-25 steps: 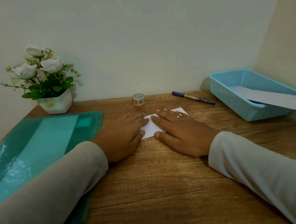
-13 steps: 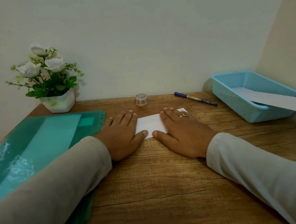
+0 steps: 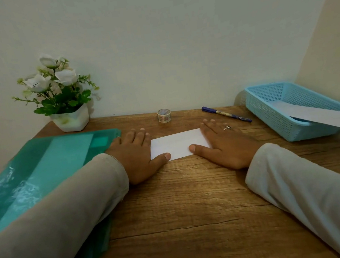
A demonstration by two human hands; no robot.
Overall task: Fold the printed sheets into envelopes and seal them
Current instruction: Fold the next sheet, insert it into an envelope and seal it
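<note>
On the desk (image 3: 185,202), left hand (image 3: 134,153) and right hand (image 3: 225,143) press straight-fingered on the nine and three o'clock ends of the folded sheet (image 3: 177,144), having slid apart.

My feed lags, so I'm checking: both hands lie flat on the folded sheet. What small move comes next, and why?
Probably lift the right hand toward the tape roll while the left hand presses the folded sheet down. The sheet looks flat and creased, shows no tape, and the roll stands just behind it on the desk, free to grasp.
</note>
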